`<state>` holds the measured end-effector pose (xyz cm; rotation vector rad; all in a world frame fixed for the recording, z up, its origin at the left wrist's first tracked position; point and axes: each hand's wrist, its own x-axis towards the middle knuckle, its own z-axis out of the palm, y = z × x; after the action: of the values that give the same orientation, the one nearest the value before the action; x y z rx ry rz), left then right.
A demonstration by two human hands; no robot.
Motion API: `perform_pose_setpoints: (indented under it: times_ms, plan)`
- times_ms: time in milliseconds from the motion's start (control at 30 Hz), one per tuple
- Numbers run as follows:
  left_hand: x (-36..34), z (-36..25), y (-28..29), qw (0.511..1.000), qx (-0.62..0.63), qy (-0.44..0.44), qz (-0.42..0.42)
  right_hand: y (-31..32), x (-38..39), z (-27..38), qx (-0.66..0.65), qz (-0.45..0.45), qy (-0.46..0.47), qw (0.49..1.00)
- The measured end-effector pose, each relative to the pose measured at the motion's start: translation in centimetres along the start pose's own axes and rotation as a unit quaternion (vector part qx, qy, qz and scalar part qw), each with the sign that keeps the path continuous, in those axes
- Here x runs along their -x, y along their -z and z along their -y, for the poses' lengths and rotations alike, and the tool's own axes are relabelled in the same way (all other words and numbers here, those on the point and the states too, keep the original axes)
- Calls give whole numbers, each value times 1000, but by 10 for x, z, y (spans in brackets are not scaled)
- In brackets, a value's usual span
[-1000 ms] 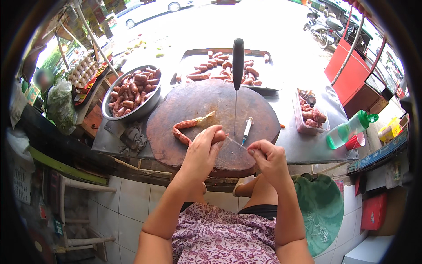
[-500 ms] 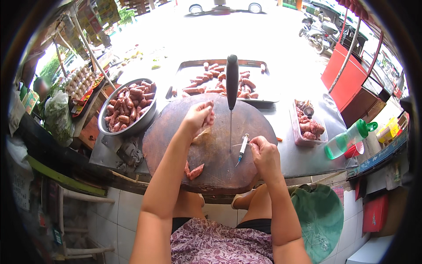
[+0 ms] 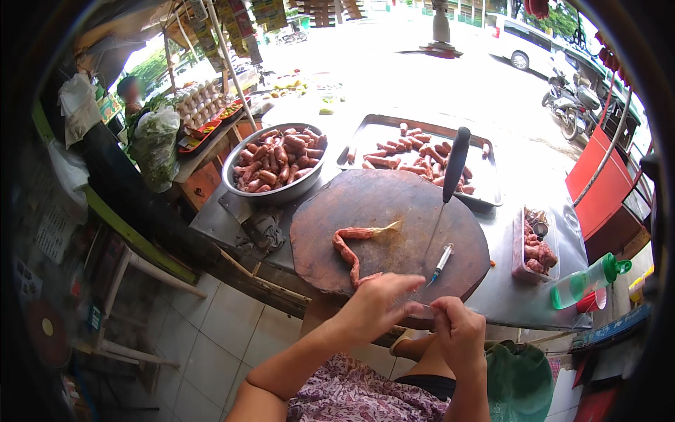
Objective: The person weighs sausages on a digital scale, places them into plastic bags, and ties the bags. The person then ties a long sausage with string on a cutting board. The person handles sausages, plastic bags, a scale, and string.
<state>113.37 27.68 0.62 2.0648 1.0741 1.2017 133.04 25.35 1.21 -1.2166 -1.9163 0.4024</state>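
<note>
My left hand [image 3: 380,311] is over the front edge of the round wooden chopping board [image 3: 401,197], with thumb and forefinger apart. My right hand [image 3: 458,329] is closed in a pinch beside it, on what looks like a thin pale string [image 3: 424,306]. The string runs toward the left thumb. On the board lies a long, bent raw sausage [image 3: 345,247] with a loose, pale casing end [image 3: 385,229]; its near end passes behind my left hand. A syringe [image 3: 441,263] with a blue tip lies near the right hand. A dark-handled thin tool [image 3: 455,165] stands tilted on the board.
A metal bowl [image 3: 230,184] heaped with sausages stands left of the board. Behind it is a metal tray [image 3: 485,200] with more sausages. To the right are a plastic tub [image 3: 538,273] of ground meat, a green bottle [image 3: 582,283] and a red cup [image 3: 591,301].
Both hands have come down and together at the board's near edge, uncovering the long sausage. The view has turned, so the board appears further right. The syringe stays on the board.
</note>
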Motion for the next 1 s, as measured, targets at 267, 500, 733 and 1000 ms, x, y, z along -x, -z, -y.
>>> perform_pose_setpoints:
  times_ms: [267,500,733,1000]
  plan:
    - [66,-19,-3,870,431,194,143,11,23,44,-95,99,-33,990]
    - [81,-30,-10,882,357,273,144,9,38,25,-225,69,-199,951]
    - [79,-46,-8,953,197,192,130,23,49,24,-77,140,-7,987]
    - [73,-24,-12,887,309,265,217,22,44,16,-118,134,-47,983]
